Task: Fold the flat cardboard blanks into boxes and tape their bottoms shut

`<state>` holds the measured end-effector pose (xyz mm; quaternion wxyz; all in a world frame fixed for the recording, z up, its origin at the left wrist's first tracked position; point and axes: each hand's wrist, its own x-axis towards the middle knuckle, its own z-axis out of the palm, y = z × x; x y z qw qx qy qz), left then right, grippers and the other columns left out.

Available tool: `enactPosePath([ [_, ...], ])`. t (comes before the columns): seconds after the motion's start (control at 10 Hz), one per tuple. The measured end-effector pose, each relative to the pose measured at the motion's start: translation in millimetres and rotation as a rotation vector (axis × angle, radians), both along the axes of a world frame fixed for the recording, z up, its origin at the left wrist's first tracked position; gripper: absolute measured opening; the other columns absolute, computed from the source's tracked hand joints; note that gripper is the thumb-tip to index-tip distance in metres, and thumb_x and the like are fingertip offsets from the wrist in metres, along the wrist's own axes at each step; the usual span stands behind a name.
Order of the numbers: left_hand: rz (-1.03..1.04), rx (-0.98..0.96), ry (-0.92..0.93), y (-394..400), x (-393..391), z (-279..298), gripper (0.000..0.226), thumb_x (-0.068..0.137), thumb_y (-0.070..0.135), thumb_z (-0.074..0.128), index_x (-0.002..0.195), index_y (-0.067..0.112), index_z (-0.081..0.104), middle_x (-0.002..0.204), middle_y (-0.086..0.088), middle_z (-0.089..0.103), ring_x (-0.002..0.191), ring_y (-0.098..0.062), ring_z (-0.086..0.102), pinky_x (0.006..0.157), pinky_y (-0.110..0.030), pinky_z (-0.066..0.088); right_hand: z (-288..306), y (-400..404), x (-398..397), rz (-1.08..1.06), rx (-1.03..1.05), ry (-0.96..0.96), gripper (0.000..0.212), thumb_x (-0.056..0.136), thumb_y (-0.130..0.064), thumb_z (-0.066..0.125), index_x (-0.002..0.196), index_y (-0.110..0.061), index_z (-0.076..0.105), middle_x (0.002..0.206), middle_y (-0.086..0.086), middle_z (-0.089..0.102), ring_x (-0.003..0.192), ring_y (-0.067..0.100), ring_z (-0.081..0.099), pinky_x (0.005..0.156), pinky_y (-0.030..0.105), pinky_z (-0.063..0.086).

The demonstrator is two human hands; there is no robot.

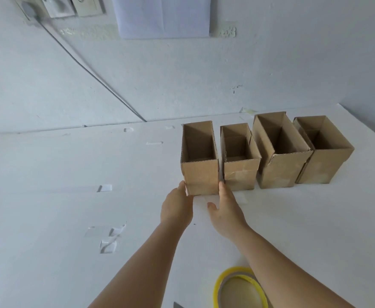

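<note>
1. Four boxes stand open-top in a row at the far right of the white table; set that way, their taped bottoms face down and cannot be seen.
2. The leftmost box sits just beside the second box; whether they touch I cannot tell. The third box and fourth box stand to the right, close together.
3. The left hand has straight fingers laid against the leftmost box's near left corner; the right hand touches its near right corner, fingers straight, thumb spread. Neither clamps the cardboard, so this looks like nudging it square into line with the row, not lifting it.
4. The tape roll lies flat at the near edge under the right forearm, likely kept in reach for the next bottom.
5. No flat blank shows in view, so how many remain cannot be told.
6. Loose tape scraps lie stuck on the table at the left, well apart from the boxes.
</note>
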<state>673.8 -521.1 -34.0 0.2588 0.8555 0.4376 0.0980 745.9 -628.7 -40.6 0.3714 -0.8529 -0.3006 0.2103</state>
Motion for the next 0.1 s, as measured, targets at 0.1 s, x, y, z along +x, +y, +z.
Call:
enactPosePath([
  [0.1, -0.113, 0.138, 0.128, -2.1, -14.8, 11.5, 0.046, 0.097, 0.027, 0.048, 0.139, 0.019, 0.032, 0.124, -0.001, 0.055, 0.111, -0.021, 0.053, 0.077, -0.028, 0.039, 16.3, -11.6, 5.0, 0.081, -0.117, -0.110, 0.065, 0.099, -0.034, 0.042, 0.152, -0.021, 0.006, 0.161, -0.003, 0.006, 0.147, 0.018, 0.012, 0.114, 0.032, 0.022],
])
